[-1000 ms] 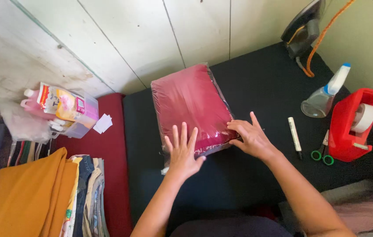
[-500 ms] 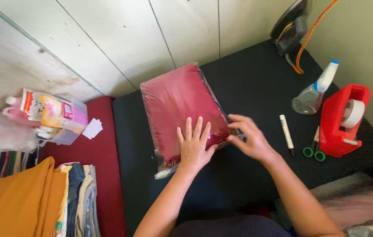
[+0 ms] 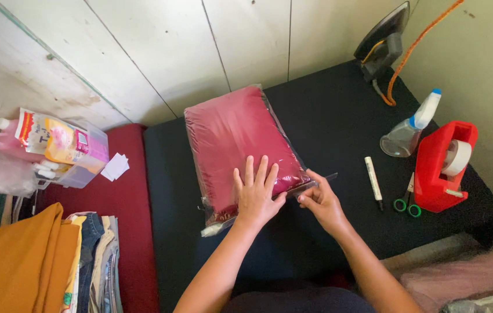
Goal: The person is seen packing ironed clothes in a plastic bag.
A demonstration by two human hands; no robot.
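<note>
A folded dark red cloth in a clear plastic bag (image 3: 238, 136) lies on the black padded table (image 3: 327, 122). My left hand (image 3: 256, 194) presses flat on the bag's near end, fingers spread. My right hand (image 3: 321, 203) pinches the bag's open flap at its near right corner, where a thin strip sticks out to the right.
A white marker (image 3: 373, 181), green-handled scissors (image 3: 406, 204), a red tape dispenser (image 3: 445, 165), a spray bottle (image 3: 410, 126) and an iron (image 3: 387, 40) with an orange cord lie at the right. Stacked folded clothes (image 3: 32, 264) and a box of packets (image 3: 58, 148) sit at the left.
My left hand has slid to the near edge of the bag. My right hand went from resting flat on the bag to pinching its flap at the corner.
</note>
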